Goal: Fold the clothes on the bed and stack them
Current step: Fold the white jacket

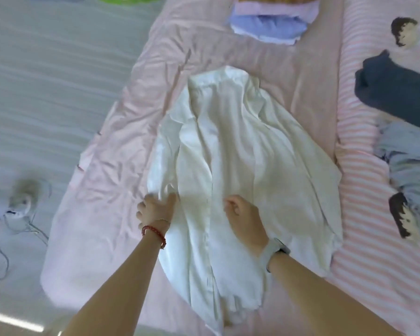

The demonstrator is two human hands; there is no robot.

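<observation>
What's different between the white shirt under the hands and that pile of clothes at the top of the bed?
The white shirt lies spread out and wrinkled, not yet folded; the pile is already folded into a compact stack. The shirt is one white garment; the pile shows blue and pink layers. The left hand grips the shirt's edge and the right hand rests on it; nothing touches the pile. Both lie on the pink bedcover.

Both forearms are bare, with no sleeves showing; the left wrist wears a red beaded bracelet (154, 234) beside a thin chain, and the right wrist wears a pale grey-banded watch (274, 251).
</observation>
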